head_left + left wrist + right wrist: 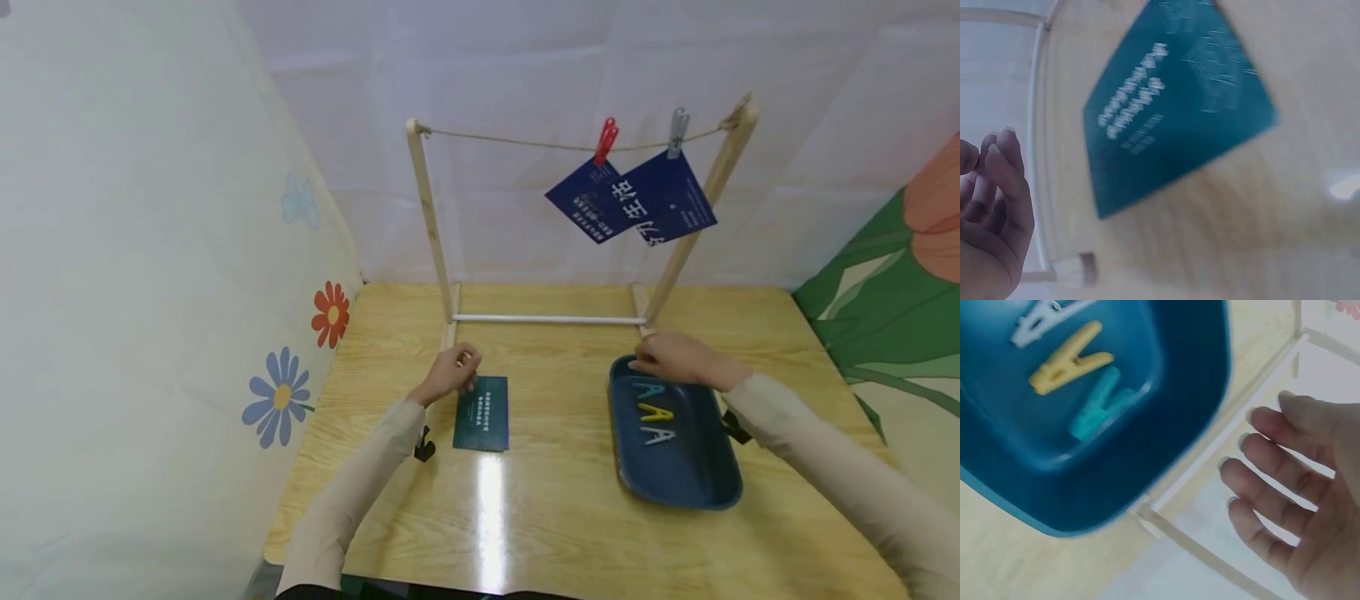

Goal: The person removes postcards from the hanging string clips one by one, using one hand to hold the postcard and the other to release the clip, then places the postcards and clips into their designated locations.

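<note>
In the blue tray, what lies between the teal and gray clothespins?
The yellow clothespin lies between the teal clothespin and the gray clothespin; the head and right wrist views show it.

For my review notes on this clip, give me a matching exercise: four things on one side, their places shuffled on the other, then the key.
Things
1. Red clip
2. Yellow clip
3. Green card
4. Blue tray

Places
A. Flat on the table, by the left hand
B. Between a teal clip and a grey clip
C. On the table, near the right hand
D. On the string

Pairs: 1-D, 2-B, 3-A, 4-C
</note>
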Motion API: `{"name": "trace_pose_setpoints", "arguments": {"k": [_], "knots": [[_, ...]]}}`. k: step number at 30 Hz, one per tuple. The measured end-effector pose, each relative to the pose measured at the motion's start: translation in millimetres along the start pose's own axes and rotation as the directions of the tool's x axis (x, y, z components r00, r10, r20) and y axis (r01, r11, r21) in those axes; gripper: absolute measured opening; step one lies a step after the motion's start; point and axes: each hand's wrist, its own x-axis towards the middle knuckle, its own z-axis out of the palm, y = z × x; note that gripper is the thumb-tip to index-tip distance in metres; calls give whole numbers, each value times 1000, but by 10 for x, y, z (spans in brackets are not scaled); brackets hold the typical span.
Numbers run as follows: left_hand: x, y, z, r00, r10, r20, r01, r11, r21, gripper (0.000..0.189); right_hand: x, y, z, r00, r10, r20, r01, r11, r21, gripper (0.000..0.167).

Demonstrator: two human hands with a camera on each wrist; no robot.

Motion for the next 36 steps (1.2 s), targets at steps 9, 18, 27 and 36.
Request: {"name": "trace_pose_setpoints", "arguments": {"k": [9, 18, 27, 36], "knots": [[246, 308, 77, 994, 75, 74, -75, 997, -4, 26, 286, -146, -400, 996, 17, -83, -18, 1000, -14, 44], [387, 623, 153, 984, 152, 88, -155, 987, 36, 23, 456, -260, -802, 982, -71, -174, 45, 988, -147, 22], [637, 1003, 210, 979, 206, -5, -205, 978, 34, 27, 542, -308, -1265, 922, -135, -362, 40, 965, -258, 9], [917, 1336, 238, 926, 303, -224, -305, 952, 28, 28, 677, -347, -1652, 780, -274, -563, 75, 934, -351, 17]]}}
